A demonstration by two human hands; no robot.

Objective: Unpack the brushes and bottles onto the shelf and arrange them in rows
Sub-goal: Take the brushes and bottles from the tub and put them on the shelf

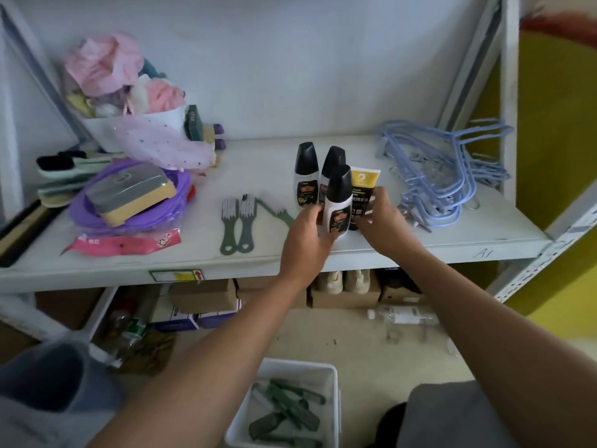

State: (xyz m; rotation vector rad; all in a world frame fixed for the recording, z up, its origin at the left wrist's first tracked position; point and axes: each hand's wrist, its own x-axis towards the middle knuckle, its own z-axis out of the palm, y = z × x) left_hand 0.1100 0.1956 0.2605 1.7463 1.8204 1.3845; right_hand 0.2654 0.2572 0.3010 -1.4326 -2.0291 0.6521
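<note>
On the white shelf (268, 176) two black-capped white bottles (306, 176) stand upright near the middle. My left hand (307, 234) grips a third such bottle (338, 202) in front of them. My right hand (384, 218) holds a yellow-and-black tube (363, 189) just to its right. Two green brushes (237, 221) lie side by side on the shelf left of my hands, with a third green brush (274, 211) lying at an angle beside them. Below on the floor, a white bin (329, 376) holds several more green brushes (287, 412).
A pile of blue hangers (445, 176) fills the shelf's right end. At the left lie a purple bag with a sponge box (129, 195), a pink packet (126, 244), shoe brushes (68, 166) and a tub of pink cloths (122, 92). Cardboard boxes (206, 295) sit under the shelf.
</note>
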